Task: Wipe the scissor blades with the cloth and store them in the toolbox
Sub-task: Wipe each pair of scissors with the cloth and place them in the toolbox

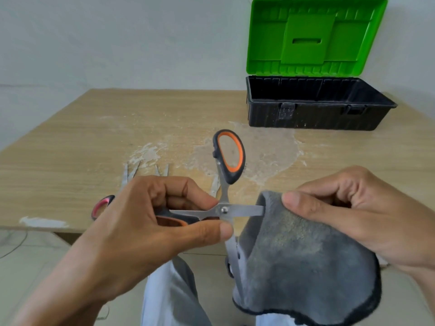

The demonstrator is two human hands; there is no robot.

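My left hand point(164, 208) grips a pair of scissors point(229, 158) with grey and orange handles, spread wide open. One handle loop points up over the table, the other sits inside my fingers. One blade runs right into a grey cloth point(303, 267), which my right hand point(353, 208) pinches around the blade tip. The second blade points down behind the cloth's left edge. The toolbox point(317, 114), black with a green lid standing open, sits at the table's far right and looks empty.
A wooden table point(70, 149) carries white dried stains in the middle. Other scissors lie behind my left hand: several bare blades and a red-and-black handle point(102, 205). My legs and a tiled floor show below the table edge.
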